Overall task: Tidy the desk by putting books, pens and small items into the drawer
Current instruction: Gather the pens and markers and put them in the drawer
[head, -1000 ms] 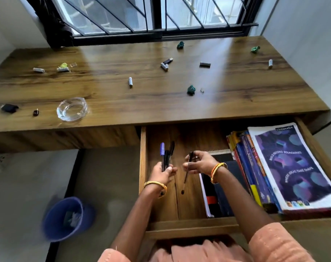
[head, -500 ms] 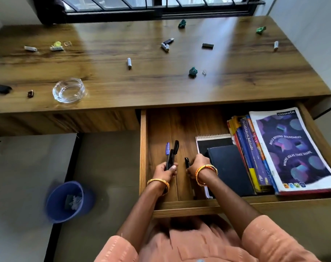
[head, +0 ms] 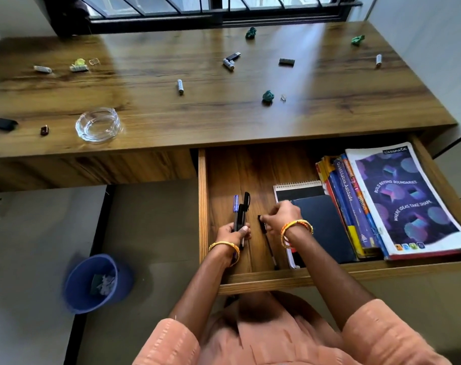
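Left hand: we see our left hand (head: 233,233) wrapped around a bunch of pens (head: 240,210) above the drawer (head: 250,167) floor.
Right hand: our right hand (head: 282,216) pinches the cap end of a black pen (head: 268,239) lying on the drawer floor.
Books: stacked at the drawer's right side (head: 398,201).

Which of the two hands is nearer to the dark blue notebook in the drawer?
Right. The right hand hovers at the dark blue notebook's left edge, pinching a black pen. The left hand is further left, gripping several pens.
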Tool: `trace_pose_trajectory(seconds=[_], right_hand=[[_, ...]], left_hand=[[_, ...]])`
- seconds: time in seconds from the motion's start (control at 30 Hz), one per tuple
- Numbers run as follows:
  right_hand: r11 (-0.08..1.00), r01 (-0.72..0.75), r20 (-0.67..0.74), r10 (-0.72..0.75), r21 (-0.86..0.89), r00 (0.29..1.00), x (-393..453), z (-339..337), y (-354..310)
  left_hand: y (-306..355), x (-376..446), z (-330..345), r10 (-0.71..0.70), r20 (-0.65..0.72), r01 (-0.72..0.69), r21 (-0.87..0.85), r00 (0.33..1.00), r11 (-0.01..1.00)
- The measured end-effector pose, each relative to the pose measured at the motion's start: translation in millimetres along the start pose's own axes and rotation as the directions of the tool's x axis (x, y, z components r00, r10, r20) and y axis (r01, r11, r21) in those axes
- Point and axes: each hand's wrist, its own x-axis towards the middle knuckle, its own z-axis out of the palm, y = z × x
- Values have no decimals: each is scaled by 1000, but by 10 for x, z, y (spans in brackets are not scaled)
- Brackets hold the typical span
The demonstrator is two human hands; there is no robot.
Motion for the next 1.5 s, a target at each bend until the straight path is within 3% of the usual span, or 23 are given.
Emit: trace_pose_trajectory(seconds=[0.1,0.2,0.33,0.5,0.7,1.13,1.23,1.3,1.37,1.4,1.5], right_hand=[[984,120,-41,-116,131,992,44,-123,-189],[947,93,96,-128,307,987,89,-169,-335],[936,68,118,-114,344,986,72,-172,-376],[987,54,56,-64,154,996,124,-64,-322],[979,96,7,-96,-177,995,58,307,-241],[963,75,-9,-81,-257,997,1,345,-158],[987,39,-30,-45,-156,999,28,281,-165],[996,15,-3,-15,83,1000,72,181,-206],[908,-70,168,-1,413,986,83,26,-297],[867,-96,247,-32,488,968,67,-61,-350],[894,-64,355,-109,443,929,39,-241,-485]], left_hand=[[-14,-32,-4,50,85,-52,19,995,998],[9,-72,-7,71,142,-78,40,987,996],[13,-115,-32,77,74,-81,58,994,995],[22,-106,-147,191,-106,-158,262,976,952],[-38,-188,-83,141,-88,-124,174,986,977],[-63,-225,-72,47,-56,-42,86,997,995],[-41,-253,-71,32,-21,-30,76,999,997],[-11,-297,-69,23,34,-24,38,999,999],[37,-349,-70,23,127,-27,29,992,999],[69,-368,-73,24,178,-31,36,984,999],[217,-416,-124,17,301,-25,23,953,999]])
